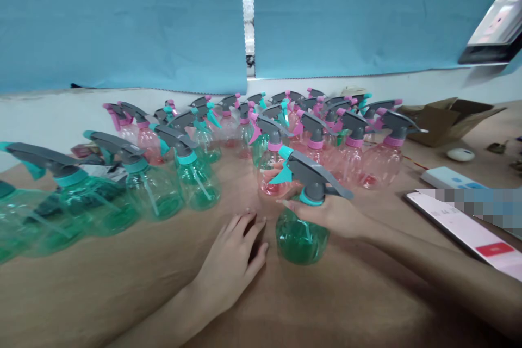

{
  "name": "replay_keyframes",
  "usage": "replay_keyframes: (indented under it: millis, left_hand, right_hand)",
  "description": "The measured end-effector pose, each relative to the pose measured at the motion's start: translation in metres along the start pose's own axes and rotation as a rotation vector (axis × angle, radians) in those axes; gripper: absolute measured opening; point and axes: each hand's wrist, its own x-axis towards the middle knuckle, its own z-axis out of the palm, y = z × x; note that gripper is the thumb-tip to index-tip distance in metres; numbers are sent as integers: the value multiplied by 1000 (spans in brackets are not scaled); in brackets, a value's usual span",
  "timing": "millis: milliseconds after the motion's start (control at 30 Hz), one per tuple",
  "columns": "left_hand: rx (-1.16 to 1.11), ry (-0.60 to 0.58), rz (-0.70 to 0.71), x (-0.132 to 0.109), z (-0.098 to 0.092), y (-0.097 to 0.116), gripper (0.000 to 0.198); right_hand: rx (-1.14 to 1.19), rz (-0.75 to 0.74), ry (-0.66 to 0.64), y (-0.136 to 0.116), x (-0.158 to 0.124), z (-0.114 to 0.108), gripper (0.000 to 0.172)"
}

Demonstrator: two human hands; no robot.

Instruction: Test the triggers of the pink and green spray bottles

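Over on the left, beyond the left hand, a row of green bottles with teal collars stands on the table. The left hand rests palm down and holds nothing, its fingers loosely parted and a little curled, the thumb set off toward the other hand.

Just to its right, the right hand is closed about the neck of a green spray bottle, thumb on the near side, other fingers partly hidden behind the grey head. I can't tell from where I stand whether its base touches the tabletop. I'd worry about the pink-collared bottles crowded just past those fingers: a sideways swing of the round body, gripped only at the neck, might knock one into the next. A finger straying onto the teal trigger could squeeze it too.

The bottle's long axis is close to vertical, collar up; its head lies crosswise, nozzle aimed left and away from the wearer, the grey tail reaching right, above the wrist.

Right of that forearm lies a phone, with a white mouse and cardboard box farther off.
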Motion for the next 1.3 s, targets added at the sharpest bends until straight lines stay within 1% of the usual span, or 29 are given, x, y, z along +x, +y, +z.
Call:
replay_keyframes:
  millis: [167,333,433,567,700,800,900,1000,1167,1300]
  left_hand:
    - [6,-13,-6,0,-1,1,35]
    - [-7,0,-2,0,1,-1,35]
    - [-11,4,1,0,1,-1,35]
    - [-7,1,0,0,0,-1,35]
    - [-13,8,3,-1,0,-1,35]
    - [-14,24,8,-1,0,-1,35]
    - [-4,6,-3,-1,0,-1,36]
    - [-4,-12,-9,0,0,0,36]
    - [-1,-15,-5,0,0,0,36]
    - [-6,5,0,0,0,0,35]
  right_hand:
    - [-14,21,3,1,1,0,12]
    - [46,32,28,-2,0,-2,10]
    - [53,47,5,-4,0,-3,11]
    - [11,71,-23,2,-2,-2,13]
    - [-19,115,7,8,-4,2,16]
    - [2,98,16,9,-4,3,15]
    - [20,82,23,9,-4,4,17]
    - [38,105,46,9,-4,6,20]
    - [143,97,76,5,-3,6,14]
    - [137,82,40,0,-2,4,9]
